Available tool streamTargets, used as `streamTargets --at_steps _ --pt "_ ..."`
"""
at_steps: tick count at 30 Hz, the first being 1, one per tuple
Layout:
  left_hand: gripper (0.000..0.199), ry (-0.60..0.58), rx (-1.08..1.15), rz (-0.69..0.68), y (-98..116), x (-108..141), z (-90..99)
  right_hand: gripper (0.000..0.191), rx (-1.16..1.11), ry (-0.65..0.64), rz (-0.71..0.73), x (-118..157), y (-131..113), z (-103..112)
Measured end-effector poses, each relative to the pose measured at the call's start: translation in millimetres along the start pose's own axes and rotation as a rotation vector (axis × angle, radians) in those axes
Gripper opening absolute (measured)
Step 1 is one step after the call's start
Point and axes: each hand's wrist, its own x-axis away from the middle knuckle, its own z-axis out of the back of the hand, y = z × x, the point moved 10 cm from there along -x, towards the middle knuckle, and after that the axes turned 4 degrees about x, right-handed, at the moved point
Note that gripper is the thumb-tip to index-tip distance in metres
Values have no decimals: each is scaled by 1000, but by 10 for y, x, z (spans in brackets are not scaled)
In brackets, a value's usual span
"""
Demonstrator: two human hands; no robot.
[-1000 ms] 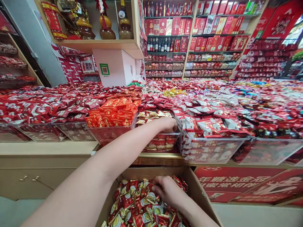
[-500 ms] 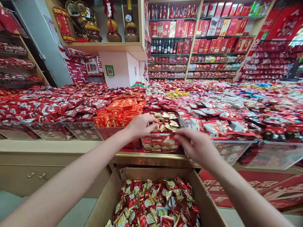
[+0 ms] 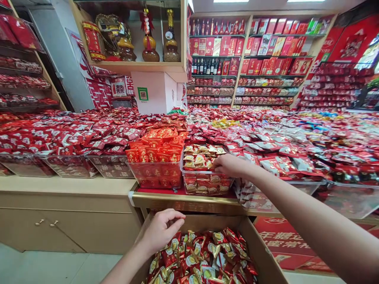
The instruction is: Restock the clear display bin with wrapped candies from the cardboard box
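Note:
My right hand [image 3: 230,165] reaches into a clear plastic bin [image 3: 209,189] of small red and gold wrapped candy packets [image 3: 199,159]. Its fingers are curled down against the packets at the bin's right side, pinched on a packet that the hand mostly hides. Lower down, my left hand [image 3: 164,228] hovers over the left edge of an open cardboard box [image 3: 257,252]. Its fingers are stretched out with a gap to the thumb, and nothing shows between them. Loose candy packets [image 3: 201,256] of the same red and gold look fill the box.
Left of the bin stands another bin with orange-red packets [image 3: 158,157]. White and red packets [image 3: 278,165] heap up to the right. A gold counter edge [image 3: 186,203] runs between bin and box. A display cabinet [image 3: 133,65] overhangs the counter at upper left.
My left hand has come down from the bin to above the box. My right hand has moved up and left with a packet, onto the bin's contents. The view has shifted slightly.

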Motion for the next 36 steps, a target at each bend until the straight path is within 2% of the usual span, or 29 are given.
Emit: streamTargets --at_steps 11,18,25,29,31,33,35,36 --pt "20 -23 86 169 -551 250 -345 32 12 -57 -8 -78 -100 -23" --pt "21 -64 70 199 -608 302 -417 29 37 -53 2 -153 2 -75" --pt "21 -93 60 225 -645 331 -472 26 -8 -25 42 -181 -18 -108" --pt "23 -126 35 234 -684 349 -524 23 -37 -44 11 -169 54 -75" --pt "24 -180 0 251 -737 380 -586 20 -31 -1 -17 -109 64 69" --pt "23 -277 -87 286 -829 445 -678 19 -9 121 -54 26 -4 294" --pt "26 -425 -217 334 -954 558 -799 21 -42 240 -42 242 -224 414" --pt "31 -513 -288 353 -1014 628 -864 22 -97 256 -3 360 -393 361"
